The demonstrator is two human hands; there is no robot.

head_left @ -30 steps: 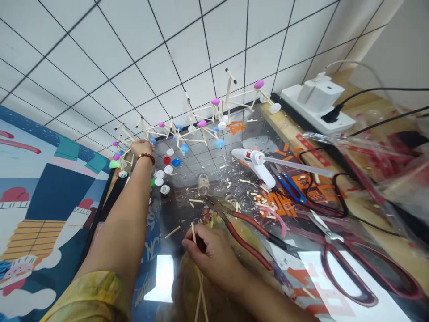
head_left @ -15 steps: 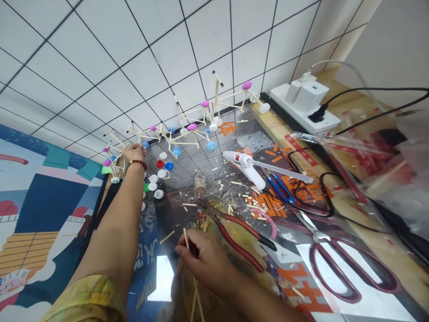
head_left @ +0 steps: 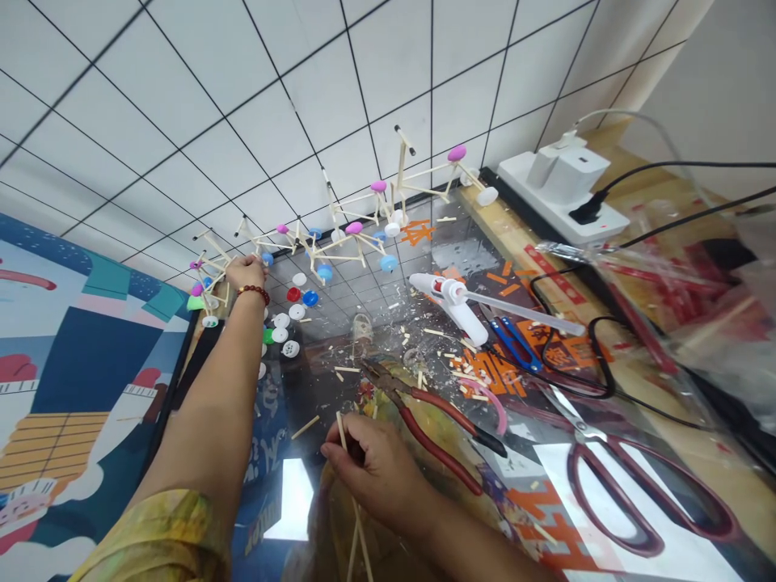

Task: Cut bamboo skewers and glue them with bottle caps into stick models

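Observation:
At the far left my left hand is closed beside a small stick model; what its fingers grip is hidden. A blue disc touches or nearly touches its fingertips. Several such models stand along the wall, bicycle-like, with pink ovals and disc wheels; one has black-tipped handlebars. Near the front, my right hand pinches a thin wooden stick between thumb and fingers. Its lower end crosses another stick below the hand. Just beyond this hand lie pliers with red handles.
Loose bottle caps lie right of my left forearm. A white glue gun, blue snips, red-handled scissors and cut stick bits cover the right side. A power strip with cables sits at the back right.
The whole view has shifted slightly to the right. Both hands keep nearly the same places and grips, and the models, caps and tools lie as before.

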